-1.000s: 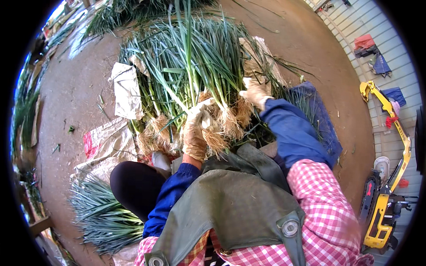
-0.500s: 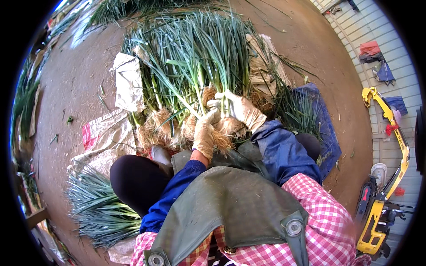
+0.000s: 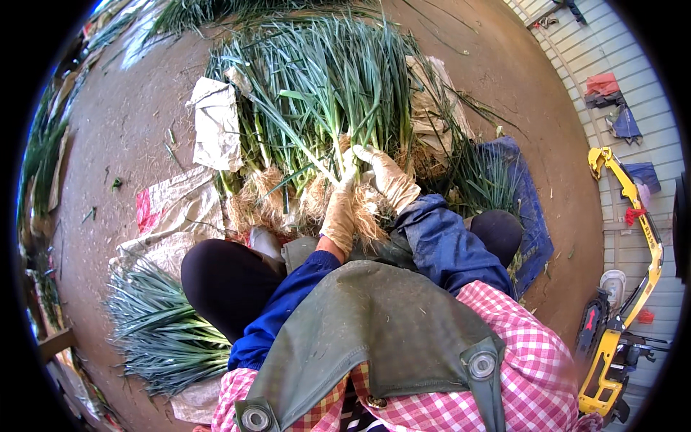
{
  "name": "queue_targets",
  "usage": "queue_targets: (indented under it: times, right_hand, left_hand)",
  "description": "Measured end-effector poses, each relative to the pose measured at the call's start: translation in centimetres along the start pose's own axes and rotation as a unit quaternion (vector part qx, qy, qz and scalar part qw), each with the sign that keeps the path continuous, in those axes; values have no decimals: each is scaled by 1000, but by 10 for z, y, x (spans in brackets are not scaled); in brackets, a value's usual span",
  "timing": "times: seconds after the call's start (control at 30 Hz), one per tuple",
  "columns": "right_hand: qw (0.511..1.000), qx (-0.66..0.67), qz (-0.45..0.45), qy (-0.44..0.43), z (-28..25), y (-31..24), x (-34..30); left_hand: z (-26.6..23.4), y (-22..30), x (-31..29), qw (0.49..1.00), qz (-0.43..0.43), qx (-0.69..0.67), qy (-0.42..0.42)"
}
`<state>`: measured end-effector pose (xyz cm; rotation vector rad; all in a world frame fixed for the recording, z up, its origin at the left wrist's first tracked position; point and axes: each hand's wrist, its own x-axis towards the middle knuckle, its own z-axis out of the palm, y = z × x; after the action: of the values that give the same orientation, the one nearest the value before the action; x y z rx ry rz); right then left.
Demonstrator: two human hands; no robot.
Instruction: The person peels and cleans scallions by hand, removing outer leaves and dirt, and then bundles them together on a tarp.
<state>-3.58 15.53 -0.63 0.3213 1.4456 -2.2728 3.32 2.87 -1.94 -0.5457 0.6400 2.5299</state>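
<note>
In front of me lies a big pile of green onions (image 3: 324, 79), their long leaves pointing away and their pale stringy roots (image 3: 263, 191) toward me. My left hand (image 3: 341, 212), in a cream glove, is closed around the lower ends of a few green onion stalks. Roots hang down beside its fingers. Close by on the right, my right hand (image 3: 392, 181), also gloved, has its thumb and fingers closed at the stalks just above those roots. Its palm side and part of the stalks are hidden.
Pale woven sacks (image 3: 183, 205) lie under and beside the pile. A trimmed green onion bundle (image 3: 169, 335) sits at lower left. Loose leaves (image 3: 493, 187) rest on a blue sheet (image 3: 536, 223) to the right. Farther right stands a yellow toy-like excavator (image 3: 608, 360) by the ribbed wall.
My right hand has shifted slightly left and closer to my left hand, which has moved slightly right and up. The view has shifted a little.
</note>
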Motion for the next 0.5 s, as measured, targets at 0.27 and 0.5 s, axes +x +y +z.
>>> queue_targets:
  times: [0.27,0.5]
  right_hand:
    - [977,-157,-81,116,2,11,-4]
    - [976,-148,-84,133,-15,6,-16]
  left_hand:
    - [-10,-6,7,997,24,69,37]
    - [-8,3,2,994,55,89,31]
